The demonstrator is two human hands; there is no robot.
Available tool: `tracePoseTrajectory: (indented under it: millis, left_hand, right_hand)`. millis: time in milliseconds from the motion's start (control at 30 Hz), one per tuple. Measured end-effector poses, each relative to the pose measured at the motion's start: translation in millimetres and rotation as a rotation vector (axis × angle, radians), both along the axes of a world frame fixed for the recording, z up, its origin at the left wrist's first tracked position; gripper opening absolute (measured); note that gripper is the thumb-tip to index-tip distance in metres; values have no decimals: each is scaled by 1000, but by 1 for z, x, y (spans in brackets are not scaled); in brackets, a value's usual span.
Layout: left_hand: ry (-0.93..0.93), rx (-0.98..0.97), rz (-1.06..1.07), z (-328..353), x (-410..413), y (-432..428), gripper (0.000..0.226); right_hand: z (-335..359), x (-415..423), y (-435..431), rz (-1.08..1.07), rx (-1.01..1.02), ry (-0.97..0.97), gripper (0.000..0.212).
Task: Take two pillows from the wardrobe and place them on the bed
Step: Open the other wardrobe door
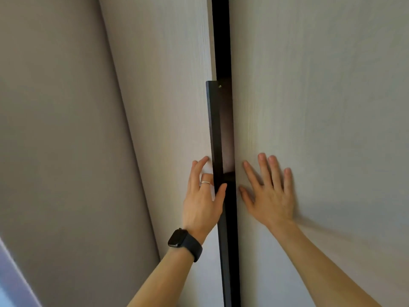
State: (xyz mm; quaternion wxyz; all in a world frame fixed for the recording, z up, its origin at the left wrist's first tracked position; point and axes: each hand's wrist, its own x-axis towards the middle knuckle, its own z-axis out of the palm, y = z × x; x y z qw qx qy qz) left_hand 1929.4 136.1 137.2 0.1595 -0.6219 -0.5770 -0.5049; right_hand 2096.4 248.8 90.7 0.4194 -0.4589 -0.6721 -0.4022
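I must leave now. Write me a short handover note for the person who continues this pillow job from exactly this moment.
The left hand pinches the dark vertical handle on the left wardrobe door, thumb on its front.
The right hand lies flat and open on the right wardrobe door.
Between the doors there is only a narrow dark gap. No pillows or bed in view.
Done: nothing yet.
Left: open the doors, take two pillows, put them on the bed.

two hands [202, 202] [270, 196], two wardrobe doors [168, 89] [321, 89], one handle [215, 129], one watch [178, 238], one ring [205, 182]
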Motion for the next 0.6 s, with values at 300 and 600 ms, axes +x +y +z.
tracePoseTrajectory:
  millis: [300, 600]
  left_hand:
    - [-119, 16, -63, -1, -37, -86, 20]
    - [-138, -55, 90, 4, -114, -179, 40]
  right_hand:
    - [5, -16, -42, 142, -237, 147, 76]
    - [-36, -114, -179, 1168, -877, 220, 60]
